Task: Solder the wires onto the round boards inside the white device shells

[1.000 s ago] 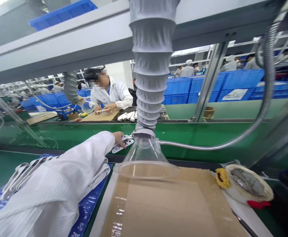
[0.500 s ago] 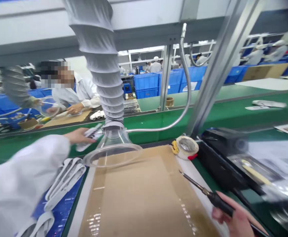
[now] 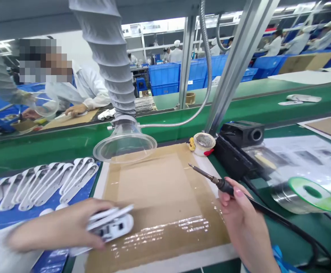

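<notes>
My left hand (image 3: 77,223) is closed on white plastic casings (image 3: 121,226) with dark inner parts, held over the left side of a taped cardboard sheet (image 3: 156,189); motion blurs them. A soldering iron (image 3: 225,186) is gripped in my right hand (image 3: 243,218), its tip angled up and left above the cardboard's right side. Left of the cardboard, several similar white casings (image 3: 52,184) lie in a row on a blue mat (image 3: 83,191). Beyond the iron's tip sits a small round tub (image 3: 203,145) with a dark grey inside.
A clear fume hood (image 3: 125,148) hangs low over the cardboard's far edge on a grey duct (image 3: 111,64). Right stand a black iron holder (image 3: 239,138) and a solder wire reel (image 3: 304,195). A green conveyor belt (image 3: 165,127) runs behind; a co-worker (image 3: 83,87) sits across it.
My left hand has come from the conveyor, beside the hood, back over the cardboard with the white casings. The view has tilted down, and my right hand still holds the iron.
</notes>
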The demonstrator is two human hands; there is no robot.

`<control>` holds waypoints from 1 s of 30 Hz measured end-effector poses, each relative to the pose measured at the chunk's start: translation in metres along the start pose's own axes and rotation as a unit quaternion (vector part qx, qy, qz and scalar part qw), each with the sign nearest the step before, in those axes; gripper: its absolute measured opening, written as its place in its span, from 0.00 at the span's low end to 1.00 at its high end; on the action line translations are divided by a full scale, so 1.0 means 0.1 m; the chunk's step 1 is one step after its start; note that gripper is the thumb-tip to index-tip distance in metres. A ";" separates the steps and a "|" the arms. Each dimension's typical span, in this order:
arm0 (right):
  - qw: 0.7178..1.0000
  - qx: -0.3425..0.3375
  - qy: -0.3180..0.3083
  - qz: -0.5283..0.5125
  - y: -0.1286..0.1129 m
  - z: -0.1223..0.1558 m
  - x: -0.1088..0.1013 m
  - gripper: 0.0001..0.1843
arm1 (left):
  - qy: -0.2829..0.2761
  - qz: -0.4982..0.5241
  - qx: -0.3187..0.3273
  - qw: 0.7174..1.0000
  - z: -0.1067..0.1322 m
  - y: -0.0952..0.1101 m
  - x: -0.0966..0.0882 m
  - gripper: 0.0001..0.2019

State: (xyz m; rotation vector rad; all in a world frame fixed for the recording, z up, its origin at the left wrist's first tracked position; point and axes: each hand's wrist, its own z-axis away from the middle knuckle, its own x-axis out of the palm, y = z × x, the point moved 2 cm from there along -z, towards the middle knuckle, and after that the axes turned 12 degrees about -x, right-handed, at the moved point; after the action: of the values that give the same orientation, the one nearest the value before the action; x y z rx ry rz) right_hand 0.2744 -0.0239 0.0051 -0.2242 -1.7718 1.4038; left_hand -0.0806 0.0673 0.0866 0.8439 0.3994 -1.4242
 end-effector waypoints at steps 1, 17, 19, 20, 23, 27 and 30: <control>1.000 -0.012 -0.007 0.005 -0.03 0.03 -0.02 0.20 | -0.025 -0.006 0.040 0.999 -0.13 0.22 0.11 0.29; 0.949 -0.128 -0.105 0.270 -0.33 0.13 -0.52 0.15 | 0.184 -0.049 0.301 0.934 -1.22 1.48 0.23 0.20; 0.937 -0.130 -0.162 0.280 -0.28 0.10 -0.40 0.17 | 0.235 -0.049 0.304 0.922 -1.23 1.43 0.30 0.24; 0.928 -0.138 -0.195 0.286 -0.25 0.08 -0.33 0.20 | 0.254 -0.047 0.309 0.915 -1.22 1.40 0.33 0.24; 0.884 -0.174 -0.287 0.326 -0.12 0.04 -0.19 0.29 | 0.293 -0.045 0.319 0.900 -1.16 1.25 0.43 0.21; 0.806 -0.191 -0.381 0.411 0.11 0.03 -0.10 0.33 | 0.324 -0.043 0.321 0.889 -1.09 1.07 0.51 0.16; 0.790 -0.189 -0.387 0.436 0.26 0.05 -0.02 0.30 | 0.345 -0.059 0.327 0.878 -0.97 0.94 0.52 0.15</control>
State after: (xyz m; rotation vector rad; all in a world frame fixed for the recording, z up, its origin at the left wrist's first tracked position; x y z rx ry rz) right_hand 0.2631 -0.0198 -0.0185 -0.8771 -2.8575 1.9106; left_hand 0.0399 0.0934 0.0117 1.9328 0.5125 -1.3412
